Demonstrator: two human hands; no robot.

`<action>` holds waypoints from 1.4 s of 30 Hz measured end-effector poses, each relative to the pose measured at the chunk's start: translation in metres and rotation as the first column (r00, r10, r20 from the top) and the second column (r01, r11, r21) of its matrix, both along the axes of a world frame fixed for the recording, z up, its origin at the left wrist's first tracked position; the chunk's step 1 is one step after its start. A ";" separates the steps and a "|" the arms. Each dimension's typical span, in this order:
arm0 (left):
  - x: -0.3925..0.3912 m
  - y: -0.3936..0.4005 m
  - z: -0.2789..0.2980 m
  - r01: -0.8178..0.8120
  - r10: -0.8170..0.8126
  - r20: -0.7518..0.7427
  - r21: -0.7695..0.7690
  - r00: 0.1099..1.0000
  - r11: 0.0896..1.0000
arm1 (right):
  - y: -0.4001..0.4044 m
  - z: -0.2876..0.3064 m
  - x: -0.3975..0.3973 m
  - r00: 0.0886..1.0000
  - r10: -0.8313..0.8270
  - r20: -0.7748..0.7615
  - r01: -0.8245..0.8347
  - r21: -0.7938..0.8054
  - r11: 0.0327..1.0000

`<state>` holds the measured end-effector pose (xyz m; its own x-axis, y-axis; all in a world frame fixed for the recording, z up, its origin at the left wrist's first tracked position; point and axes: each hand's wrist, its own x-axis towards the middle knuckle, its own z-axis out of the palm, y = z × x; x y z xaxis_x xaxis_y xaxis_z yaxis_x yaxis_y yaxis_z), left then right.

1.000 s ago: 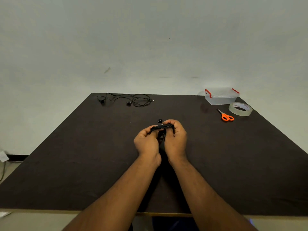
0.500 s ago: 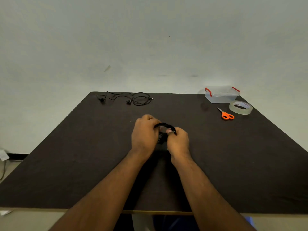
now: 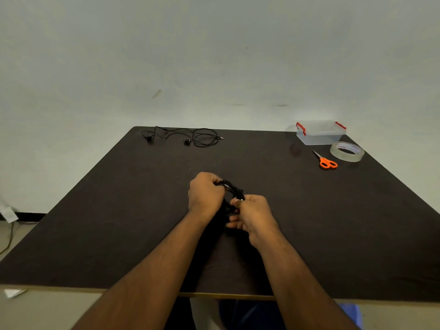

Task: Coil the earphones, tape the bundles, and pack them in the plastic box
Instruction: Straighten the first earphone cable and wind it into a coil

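A black earphone coil is held over the middle of the dark table. My left hand grips the coil's far end in a closed fist. Nearer to me, my right hand pinches the cable's end with thumb and forefinger. Most of the bundle is hidden between the two hands. A second pair of black earphones lies loose at the table's far left. At the far right corner stand the clear plastic box with red clips, a clear tape roll and orange scissors.
A pale wall rises behind the table. A cable and a paper scrap lie on the floor to the left. The table's front edge runs just under my forearms.
My left hand has closed into a fist over the coil's far end. My right hand has dropped toward me and now pinches the cable lower down.
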<state>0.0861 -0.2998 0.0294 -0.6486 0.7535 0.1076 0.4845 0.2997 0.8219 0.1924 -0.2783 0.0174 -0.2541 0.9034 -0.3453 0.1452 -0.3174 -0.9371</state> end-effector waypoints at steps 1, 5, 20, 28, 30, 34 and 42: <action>0.002 0.000 -0.001 0.000 -0.002 0.055 0.032 0.998 0.999 | 0.000 0.000 0.000 1.000 -0.022 -0.017 0.022 -0.008 1.000; 0.009 0.002 0.003 0.039 -0.090 0.454 0.120 0.886 0.992 | 0.005 -0.003 0.001 0.982 -0.121 -0.142 0.118 -0.029 0.993; -0.004 -0.011 0.021 0.404 -0.356 0.655 0.084 0.667 0.911 | 0.009 -0.003 0.004 0.963 -0.054 -0.262 0.202 0.578 0.790; 0.008 -0.007 0.011 0.083 -0.401 0.650 0.462 0.646 0.883 | 0.020 0.004 0.004 0.945 -0.026 -0.327 0.236 0.622 0.747; 0.008 -0.003 0.013 0.048 -0.397 0.644 0.488 0.654 0.871 | 0.023 0.010 0.005 0.947 0.001 -0.321 0.220 0.653 0.725; -0.001 0.001 0.021 0.168 -0.519 0.595 0.544 0.614 0.822 | 0.036 0.022 0.012 0.973 0.037 -0.226 0.150 0.751 0.643; -0.016 0.008 0.035 0.548 -0.615 0.285 0.284 0.736 0.787 | 0.055 0.037 0.016 0.999 0.024 -0.032 0.017 0.881 0.472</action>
<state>0.0700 -0.2921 0.0644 -0.1073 0.9860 0.1279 0.1927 -0.1056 0.9756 0.2081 -0.2237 0.0546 -0.2515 0.7248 0.6414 0.1054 0.6793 -0.7262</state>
